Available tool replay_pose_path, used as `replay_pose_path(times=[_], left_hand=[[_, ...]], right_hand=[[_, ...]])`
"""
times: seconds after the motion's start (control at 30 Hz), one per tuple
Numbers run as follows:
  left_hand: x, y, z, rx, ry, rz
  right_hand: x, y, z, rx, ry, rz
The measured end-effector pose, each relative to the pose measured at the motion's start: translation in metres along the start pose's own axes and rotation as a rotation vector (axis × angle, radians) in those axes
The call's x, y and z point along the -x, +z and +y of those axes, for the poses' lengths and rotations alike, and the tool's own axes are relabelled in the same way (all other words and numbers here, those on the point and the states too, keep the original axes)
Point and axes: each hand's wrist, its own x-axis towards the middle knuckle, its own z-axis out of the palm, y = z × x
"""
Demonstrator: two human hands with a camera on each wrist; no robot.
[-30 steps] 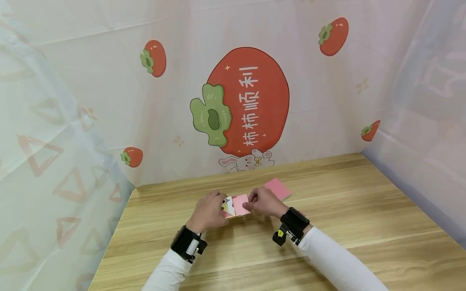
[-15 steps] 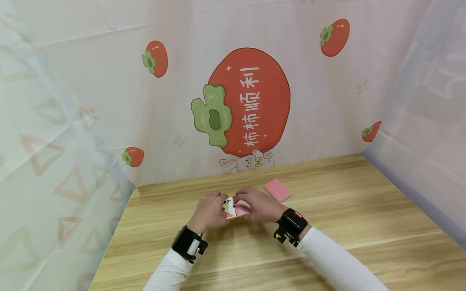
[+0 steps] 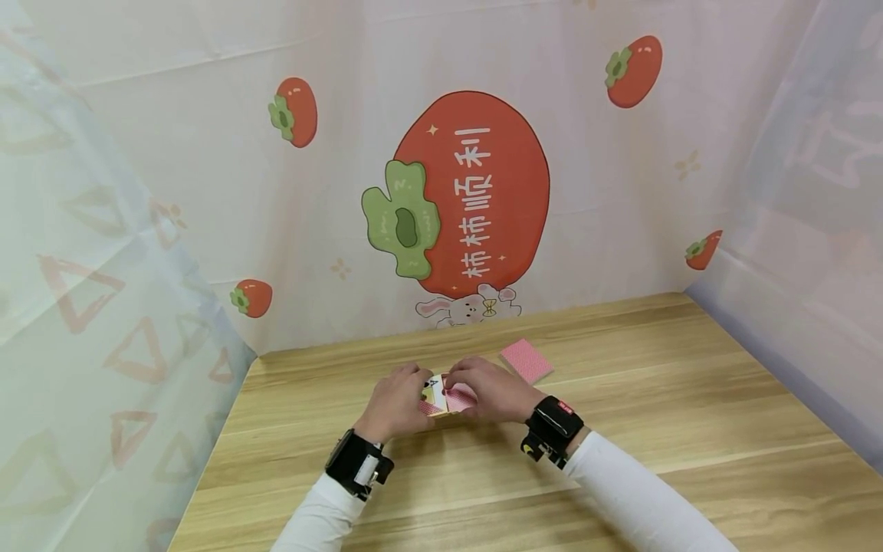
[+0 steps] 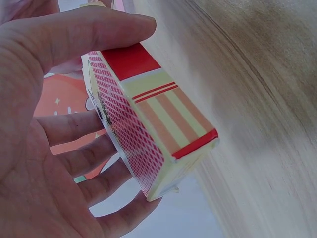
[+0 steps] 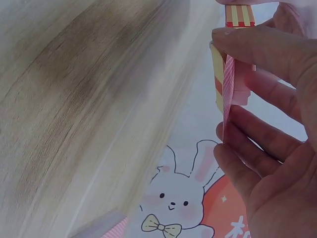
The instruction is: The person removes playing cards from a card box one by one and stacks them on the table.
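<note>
My left hand (image 3: 395,404) grips a playing-card box (image 4: 148,106), thumb on its red-and-cream striped edge and fingers along the far side. An ace design shows on the box's face in the head view. At the box's right end my right hand (image 3: 495,391) pinches a pink patterned playing card (image 5: 228,91) between thumb and fingers. The card looks bowed, and a cream flap (image 5: 218,74) of the box stands beside it. How far the card sits inside the box is hidden by the fingers. Behind the right hand, a deck of pink-backed cards (image 3: 526,361) lies on the table.
The wooden table (image 3: 621,414) runs back to a fabric backdrop (image 3: 331,192) printed with persimmons and a rabbit. Fabric sides (image 3: 814,230) hang at left and right. Black wrist cameras (image 3: 555,425) are strapped over both white sleeves (image 3: 641,491).
My right hand has moved left and closed in on the box's end, and the pink card there has become bent. During the last half second both hands barely move.
</note>
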Motion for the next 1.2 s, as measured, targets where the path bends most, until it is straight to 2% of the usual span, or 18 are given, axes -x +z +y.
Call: replay_pose_path(times=[0.33,0.77,0.97,1.2], left_hand=[[-0.001,0.0,0.001,0.008,-0.008,0.005],[0.0,0.001,-0.003,-0.001,-0.024,0.003],[0.001,0.001,-0.005,0.003,-0.05,0.011],[0.001,0.001,-0.006,-0.004,-0.051,0.006]], right_hand=[[0.002,-0.005,0.005,0.056,-0.02,-0.018],[0.013,-0.017,0.019,0.004,0.049,-0.047],[0.019,-0.029,0.031,-0.013,0.041,0.043],[0.022,-0.032,0.045,0.063,0.186,0.138]])
